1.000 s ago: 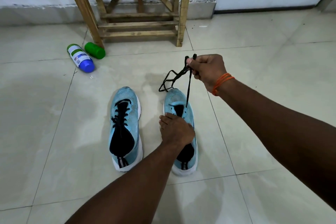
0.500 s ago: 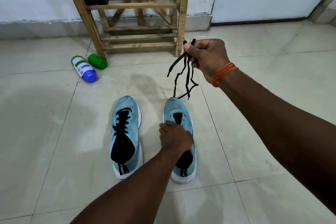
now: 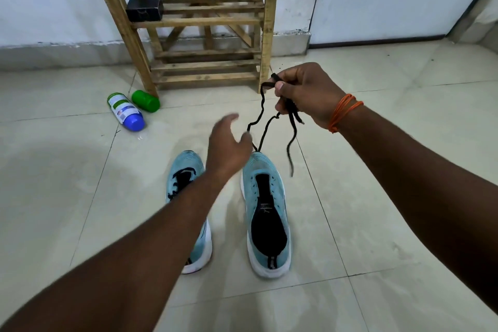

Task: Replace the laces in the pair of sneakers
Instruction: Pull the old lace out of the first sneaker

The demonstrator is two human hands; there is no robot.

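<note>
The right hand (image 3: 304, 94), with an orange thread (image 3: 343, 110) round its wrist, grips a bunched black lace (image 3: 292, 110) whose strands dangle over the toe of the right sneaker (image 3: 266, 213), which has bare eyelets. The left hand (image 3: 229, 145) hovers with relaxed fingers just left of the strands; blur hides whether they touch. The left sneaker (image 3: 186, 178) is laced and partly behind the forearm. Far left on the floor (image 3: 377, 197) lie a bottle (image 3: 125, 112) and green cap (image 3: 145, 100) beside a wooden rack (image 3: 207, 21).
</note>
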